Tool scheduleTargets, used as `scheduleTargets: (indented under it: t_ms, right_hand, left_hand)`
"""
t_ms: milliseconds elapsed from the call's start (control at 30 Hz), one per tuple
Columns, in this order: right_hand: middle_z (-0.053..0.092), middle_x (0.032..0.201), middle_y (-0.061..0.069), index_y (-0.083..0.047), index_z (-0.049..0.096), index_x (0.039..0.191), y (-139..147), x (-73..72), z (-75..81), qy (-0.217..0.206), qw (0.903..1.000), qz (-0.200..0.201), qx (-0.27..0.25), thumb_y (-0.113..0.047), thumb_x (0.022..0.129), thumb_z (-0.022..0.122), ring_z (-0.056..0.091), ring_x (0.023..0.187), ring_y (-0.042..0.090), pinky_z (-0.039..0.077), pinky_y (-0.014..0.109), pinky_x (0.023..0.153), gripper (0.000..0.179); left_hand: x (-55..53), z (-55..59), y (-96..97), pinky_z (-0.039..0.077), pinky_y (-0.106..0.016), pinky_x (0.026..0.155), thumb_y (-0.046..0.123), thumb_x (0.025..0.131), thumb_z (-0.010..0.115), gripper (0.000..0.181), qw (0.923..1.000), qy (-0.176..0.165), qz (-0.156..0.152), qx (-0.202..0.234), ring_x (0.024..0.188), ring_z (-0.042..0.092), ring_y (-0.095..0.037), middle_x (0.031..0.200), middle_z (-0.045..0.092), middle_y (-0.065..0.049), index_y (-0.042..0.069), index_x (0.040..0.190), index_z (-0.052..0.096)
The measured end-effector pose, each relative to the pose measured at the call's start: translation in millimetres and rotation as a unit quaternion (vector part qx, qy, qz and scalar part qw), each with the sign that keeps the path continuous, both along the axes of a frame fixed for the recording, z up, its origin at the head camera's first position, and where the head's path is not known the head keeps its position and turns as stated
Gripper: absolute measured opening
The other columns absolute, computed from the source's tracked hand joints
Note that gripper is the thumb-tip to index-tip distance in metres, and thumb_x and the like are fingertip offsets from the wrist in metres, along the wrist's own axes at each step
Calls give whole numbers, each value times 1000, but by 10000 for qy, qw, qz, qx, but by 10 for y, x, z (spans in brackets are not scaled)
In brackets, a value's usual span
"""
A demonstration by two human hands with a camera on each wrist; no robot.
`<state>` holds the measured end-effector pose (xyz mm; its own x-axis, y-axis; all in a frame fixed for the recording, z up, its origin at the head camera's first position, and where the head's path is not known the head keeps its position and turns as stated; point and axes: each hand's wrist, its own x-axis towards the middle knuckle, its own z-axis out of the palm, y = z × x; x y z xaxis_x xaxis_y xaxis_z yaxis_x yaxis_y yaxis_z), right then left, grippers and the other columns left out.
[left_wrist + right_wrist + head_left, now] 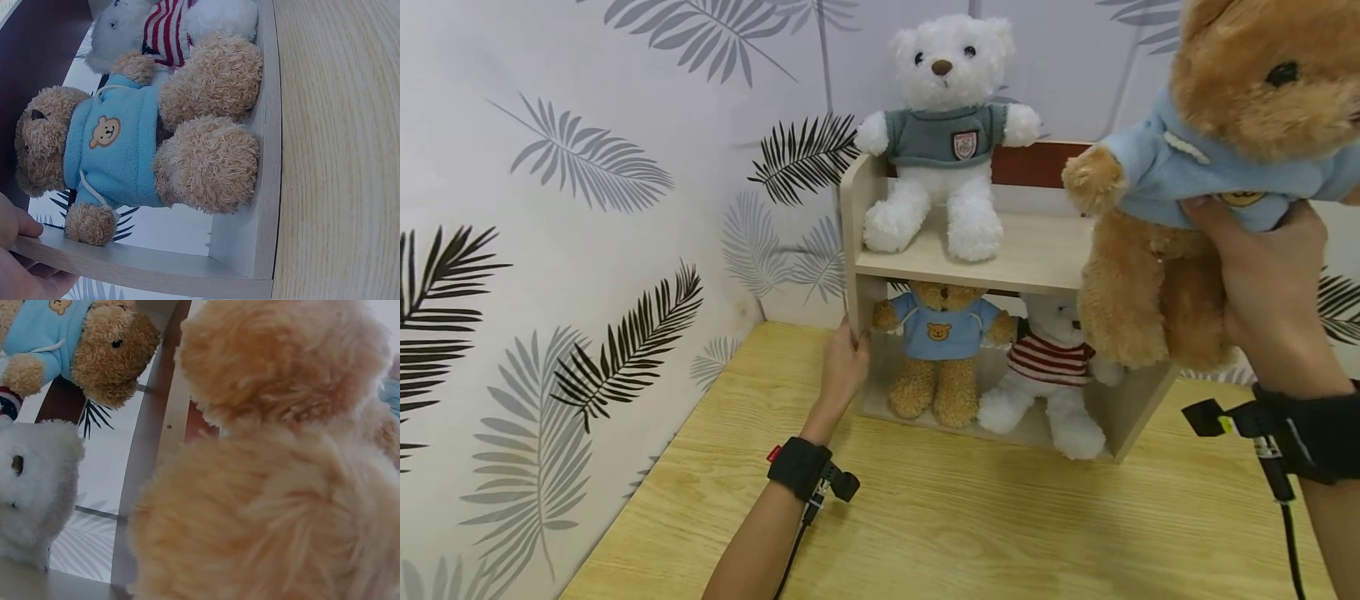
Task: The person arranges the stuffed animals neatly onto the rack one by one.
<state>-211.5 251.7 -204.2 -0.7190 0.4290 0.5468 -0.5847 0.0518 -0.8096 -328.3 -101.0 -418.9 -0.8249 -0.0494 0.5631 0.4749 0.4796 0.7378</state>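
My right hand grips a large brown teddy bear in a light blue hoodie around its lower body, up at the right of the shelf. Its furry feet fill much of the right wrist view. My left hand holds the left side panel of the small two-tier wooden shelf, thumb on the inner face and fingers outside. On the top tier sits a white teddy bear in a green sweater. Below are a curly brown bear in a blue hoodie and a white bear in red stripes.
The shelf stands on a light wood-grain table, close to a wall papered with leaf prints. A dark red strip runs along the back of the upper tier.
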Motion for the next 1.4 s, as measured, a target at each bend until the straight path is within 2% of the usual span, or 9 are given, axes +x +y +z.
scheduleTargets:
  t_ms: [233, 600, 733, 833, 900, 967, 1033, 1133, 1400]
  right_hand:
    - [49, 135, 4, -8, 43, 142, -21, -176, 96, -90, 9997, -35, -237, -5, 85, 77, 51, 123, 16, 40, 20, 102, 67]
    - [46, 137, 2, -9, 38, 145, -39, -392, 192, -125, 9997, 67, -213, -6, 83, 79, 48, 126, 14, 39, 16, 100, 74]
    - [45, 137, 2, -10, 38, 145, -41, -468, 239, -91, 9997, 81, -214, -6, 82, 79, 47, 127, 13, 38, 16, 101, 75]
    - [43, 138, -1, -12, 35, 147, -38, -514, 287, -437, 9989, -151, -58, -12, 83, 80, 45, 129, 11, 35, 17, 104, 78]
    - [41, 140, -5, -16, 31, 150, -25, -534, 326, -950, 9941, -479, 204, -23, 84, 80, 43, 130, 8, 33, 19, 107, 82]
    - [39, 142, -7, -18, 29, 152, -5, -548, 354, -1310, 9898, -507, 247, -28, 84, 80, 41, 132, 7, 30, 20, 110, 86]
    - [38, 143, -7, -19, 29, 152, 12, -567, 368, -1434, 9888, -375, 161, -30, 83, 81, 40, 131, 6, 30, 20, 109, 86]
    - [38, 145, -6, -19, 30, 150, 23, -607, 359, -1286, 9914, 39, -249, -25, 82, 83, 40, 132, 7, 31, 17, 107, 86]
    - [38, 145, -5, -17, 31, 149, -3, -770, 350, -1241, 9912, 139, -433, -21, 81, 84, 43, 128, 6, 33, 15, 104, 88]
  left_hand:
    - [7, 2, 0, 55, -51, 66, 2, 99, 55, 33, 9998, 162, -9, -75, 81, 67, -39, 99, 67, -30, -10, 130, 55]
    - [-9, 1, 11, 56, -54, 74, 1, 97, 57, 34, 9997, 222, 62, -21, 92, 68, -42, 105, 67, -30, -8, 130, 56]
    - [-19, 0, 10, 56, -54, 71, 1, 98, 56, 34, 9997, 247, 42, -27, 88, 68, -42, 102, 67, -30, -9, 130, 56]
    - [-27, -3, 6, 56, -53, 70, 2, 98, 55, 35, 9998, 202, 30, -33, 89, 68, -42, 104, 67, -31, -9, 132, 54]
    - [-33, -7, 4, 57, -53, 71, 2, 99, 54, 37, 9999, 143, 30, -47, 90, 68, -43, 107, 66, -32, -9, 135, 52]
    - [-40, -9, 3, 57, -53, 72, 3, 100, 54, 39, 9999, 104, 31, -58, 93, 68, -43, 110, 65, -32, -9, 136, 51]
    - [-41, -7, 5, 57, -53, 73, 3, 100, 54, 39, 10000, 85, 7, -51, 93, 68, -44, 112, 65, -32, -9, 137, 51]
    - [-32, -1, 7, 57, -54, 72, 2, 99, 54, 38, 9999, 104, -27, -16, 93, 68, -44, 110, 65, -33, -9, 135, 52]
    - [-13, -16, -14, 56, -53, 70, 2, 99, 55, 38, 9999, 157, 13, -38, 90, 68, -43, 107, 66, -32, -9, 135, 52]
